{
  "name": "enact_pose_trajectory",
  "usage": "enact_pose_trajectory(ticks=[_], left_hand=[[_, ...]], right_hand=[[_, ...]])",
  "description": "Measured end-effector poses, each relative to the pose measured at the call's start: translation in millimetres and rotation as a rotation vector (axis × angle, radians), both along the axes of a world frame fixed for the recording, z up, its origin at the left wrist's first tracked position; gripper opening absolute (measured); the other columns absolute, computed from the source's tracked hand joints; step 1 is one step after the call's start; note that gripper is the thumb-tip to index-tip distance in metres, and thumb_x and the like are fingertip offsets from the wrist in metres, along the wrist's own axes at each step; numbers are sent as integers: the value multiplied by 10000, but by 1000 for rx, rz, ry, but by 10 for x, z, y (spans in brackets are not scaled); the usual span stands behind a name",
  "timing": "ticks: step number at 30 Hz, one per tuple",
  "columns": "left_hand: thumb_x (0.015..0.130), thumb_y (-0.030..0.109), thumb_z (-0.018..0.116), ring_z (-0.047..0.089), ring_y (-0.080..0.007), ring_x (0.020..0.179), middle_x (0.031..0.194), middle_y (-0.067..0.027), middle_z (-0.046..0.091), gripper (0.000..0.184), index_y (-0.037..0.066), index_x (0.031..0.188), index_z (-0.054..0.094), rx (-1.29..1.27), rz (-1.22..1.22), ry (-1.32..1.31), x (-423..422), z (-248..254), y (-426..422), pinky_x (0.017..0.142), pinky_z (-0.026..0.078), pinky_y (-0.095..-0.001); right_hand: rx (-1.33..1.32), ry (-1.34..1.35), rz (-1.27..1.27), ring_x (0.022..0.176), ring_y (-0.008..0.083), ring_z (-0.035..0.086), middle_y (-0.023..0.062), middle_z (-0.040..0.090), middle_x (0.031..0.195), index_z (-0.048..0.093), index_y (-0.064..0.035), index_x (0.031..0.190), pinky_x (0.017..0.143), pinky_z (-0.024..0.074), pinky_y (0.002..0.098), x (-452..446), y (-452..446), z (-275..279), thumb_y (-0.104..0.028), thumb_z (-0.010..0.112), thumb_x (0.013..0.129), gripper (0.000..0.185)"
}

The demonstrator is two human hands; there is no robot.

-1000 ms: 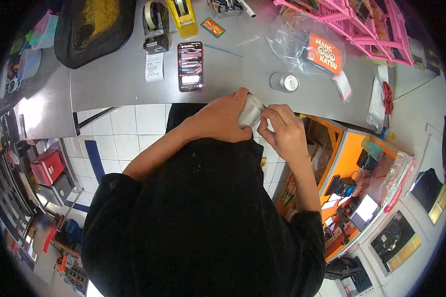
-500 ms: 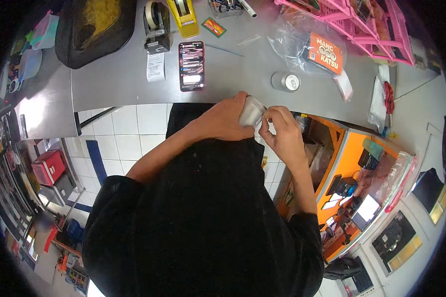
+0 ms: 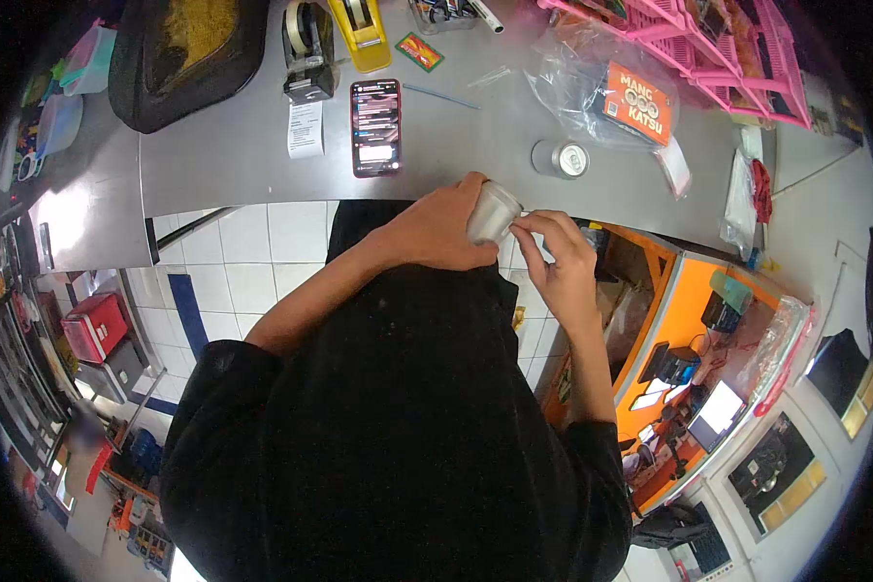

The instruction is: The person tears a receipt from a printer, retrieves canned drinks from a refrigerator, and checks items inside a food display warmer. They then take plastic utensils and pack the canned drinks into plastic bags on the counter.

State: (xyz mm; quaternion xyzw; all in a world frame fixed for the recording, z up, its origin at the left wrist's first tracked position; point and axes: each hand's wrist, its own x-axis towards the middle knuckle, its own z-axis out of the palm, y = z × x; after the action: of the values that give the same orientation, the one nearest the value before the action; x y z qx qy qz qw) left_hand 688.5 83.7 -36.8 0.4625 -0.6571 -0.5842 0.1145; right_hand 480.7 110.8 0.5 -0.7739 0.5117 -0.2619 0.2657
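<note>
My left hand (image 3: 443, 228) is wrapped round a silver can (image 3: 492, 213), held tilted at the table's front edge with its end turned to the right. The fingers of my right hand (image 3: 557, 254) are pinched together at the right end of this can; whatever small thing lies between them is too small to make out. Behind my right hand, a second silver can (image 3: 561, 159) stands upright on the metal table (image 3: 436, 145). A phone (image 3: 375, 128) with a lit screen lies beyond my left hand, beside a paper receipt (image 3: 306, 130).
A black tape dispenser (image 3: 308, 48) and a yellow one (image 3: 361, 34) stand at the back. An orange box (image 3: 637, 102) rests by a clear plastic bag (image 3: 563, 82), near pink baskets (image 3: 694, 44). A black tray (image 3: 186, 63) is at the left.
My right thumb has spread lower, while the fingertips stay at the can's end. The can in my left hand has shifted and turned very slightly.
</note>
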Motion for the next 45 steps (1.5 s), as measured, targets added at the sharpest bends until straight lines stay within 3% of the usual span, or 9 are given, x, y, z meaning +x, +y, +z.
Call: enact_pose_trajectory(ticks=[13, 16, 19, 32, 37, 40, 42, 45], left_hand=[[727, 302, 769, 635, -439, 1053, 1124, -320, 611, 791, -68, 1322, 401, -21, 12, 33, -15, -141, 39, 914, 495, -465], [712, 328, 731, 618, -483, 1039, 1104, -365, 603, 777, -109, 1264, 403, 58, 5, 66, -12, -97, 20, 923, 484, -477], [720, 307, 776, 643, -433, 1043, 1115, -332, 611, 810, -70, 1328, 397, 28, 5, 46, -5, -135, 18, 898, 501, -462], [741, 328, 763, 607, -455, 1106, 1193, -340, 579, 864, -76, 1379, 342, -25, 4, 39, -39, -166, -35, 951, 482, -472], [744, 325, 759, 601, -470, 1084, 1167, -328, 581, 860, -65, 1380, 331, -182, 113, -64, -35, -362, -78, 962, 472, -479], [743, 297, 764, 569, -475, 1132, 1242, -322, 538, 855, -54, 1384, 321, -100, 175, -57, 11, -420, -189, 991, 454, -484], [745, 270, 768, 547, -471, 1163, 1274, -315, 513, 847, -46, 1388, 315, -259, 234, -4, -41, -615, -232, 1003, 447, -486], [744, 226, 773, 515, -457, 1189, 1279, -280, 498, 816, -26, 1378, 326, -452, 277, 30, -130, -916, -316, 1005, 442, -495]], right_hand=[[111, 118, 68, 786, 321, 645, 143, 604, 904, 561, -3, 921, 692, 536, 404, 30, -50, -17, 35, 706, 797, 195], [127, 55, 61, 795, 309, 641, 141, 607, 906, 570, -5, 931, 695, 530, 398, 16, -24, -39, 30, 713, 798, 199], [111, 24, 19, 790, 292, 637, 139, 613, 905, 588, -4, 960, 700, 523, 384, 41, -26, 9, 22, 715, 809, 199], [133, 36, 13, 715, 283, 608, 133, 580, 846, 566, 13, 937, 646, 504, 372, 33, -51, -38, 29, 665, 848, 134], [149, -31, -80, 705, 228, 603, 124, 574, 825, 575, 6, 914, 637, 492, 337, 25, -31, 31, 25, 656, 851, 105], [129, -85, -184, 724, 177, 606, 111, 596, 839, 586, 7, 883, 665, 502, 306, -66, -51, 8, 18, 666, 855, 85], [103, -153, -258, 705, 137, 617, 93, 649, 841, 611, 13, 855, 685, 521, 278, -144, -53, -101, -3, 700, 848, 90], [218, -226, -390, 676, 82, 548, 45, 647, 778, 613, -4, 836, 656, 463, 237, -236, 21, -278, -3, 701, 850, 88]])
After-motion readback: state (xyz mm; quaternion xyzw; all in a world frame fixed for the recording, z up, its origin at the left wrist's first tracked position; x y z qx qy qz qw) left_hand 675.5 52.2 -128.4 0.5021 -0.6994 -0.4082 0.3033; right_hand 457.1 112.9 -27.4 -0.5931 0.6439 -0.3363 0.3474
